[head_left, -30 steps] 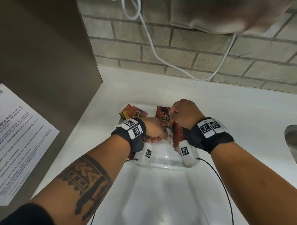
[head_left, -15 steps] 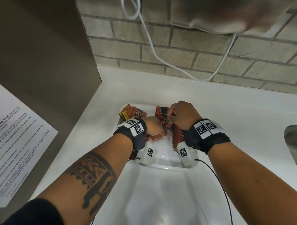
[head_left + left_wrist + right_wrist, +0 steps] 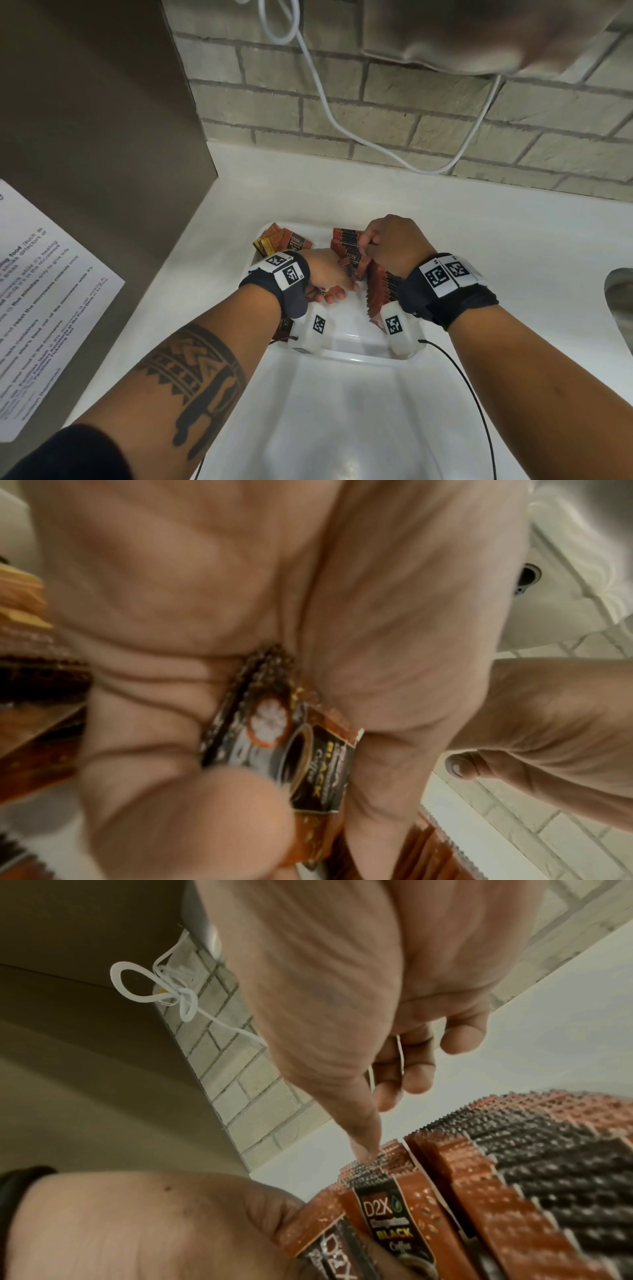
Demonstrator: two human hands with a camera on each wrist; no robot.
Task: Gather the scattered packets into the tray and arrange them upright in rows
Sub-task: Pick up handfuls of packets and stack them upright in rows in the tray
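Observation:
A white tray (image 3: 356, 358) sits on the white counter. Inside it, a row of orange-and-black coffee packets (image 3: 380, 287) stands upright along the right side. Several loose packets (image 3: 287, 240) lie at the back left. My left hand (image 3: 334, 293) is in the middle of the tray and grips a few packets (image 3: 308, 761) between thumb and fingers. My right hand (image 3: 366, 241) is just beyond it with fingers curled. Its thumb (image 3: 366, 1139) presses on the serrated tops of the packets (image 3: 394, 1218) next to the upright row (image 3: 548, 1150).
A brick wall (image 3: 394, 113) with a hanging white cable (image 3: 329, 113) runs behind the counter. A brown panel (image 3: 102, 120) carrying a printed notice (image 3: 41, 291) stands at the left. A sink edge (image 3: 620, 301) shows at the far right. Bare counter lies around the tray.
Both hands stayed over the tray. The right hand has come slightly nearer and lower onto the packet tops, close against the left hand.

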